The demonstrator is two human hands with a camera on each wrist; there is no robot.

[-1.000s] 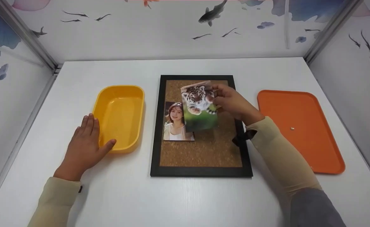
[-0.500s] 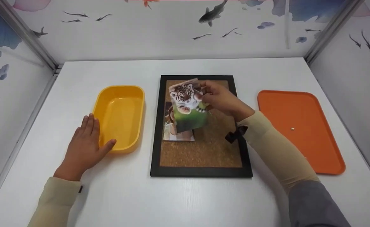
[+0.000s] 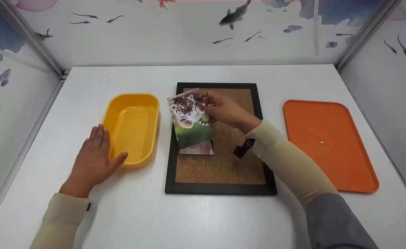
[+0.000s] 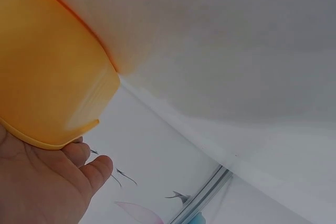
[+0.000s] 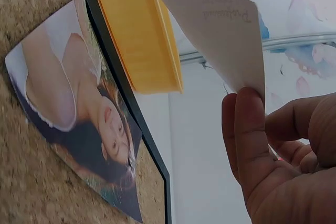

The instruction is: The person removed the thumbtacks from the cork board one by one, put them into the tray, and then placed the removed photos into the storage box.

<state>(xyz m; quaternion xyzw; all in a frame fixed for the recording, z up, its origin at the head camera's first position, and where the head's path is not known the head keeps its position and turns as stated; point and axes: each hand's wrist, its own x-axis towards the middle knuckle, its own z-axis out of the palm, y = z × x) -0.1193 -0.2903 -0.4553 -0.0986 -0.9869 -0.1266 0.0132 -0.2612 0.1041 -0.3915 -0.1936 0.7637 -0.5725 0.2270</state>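
In the head view a tiger-cub photo (image 3: 191, 126) is pinched at its upper right edge by my right hand (image 3: 225, 109). It is held above the left part of a black-framed cork board (image 3: 237, 162). Beneath it a portrait photo (image 3: 201, 148) lies on the cork, mostly covered in the head view; the right wrist view shows the portrait photo (image 5: 79, 93) more fully, and the white back of the tiger-cub photo (image 5: 220, 24). My left hand (image 3: 92, 155) rests with straight fingers against the left side of a yellow basin (image 3: 130, 131), thumb at its front rim.
To the right lies an orange tray (image 3: 331, 155) with a small shiny piece (image 3: 321, 142) on it, partly behind my right sleeve. Printed wall panels (image 3: 175, 41) enclose the back and sides of the white table (image 3: 206, 221).
My right hand has carried the tiger-cub photo leftward across the board, from beside the portrait photo to over it, its left edge now past the frame. My left hand has stayed at the basin.
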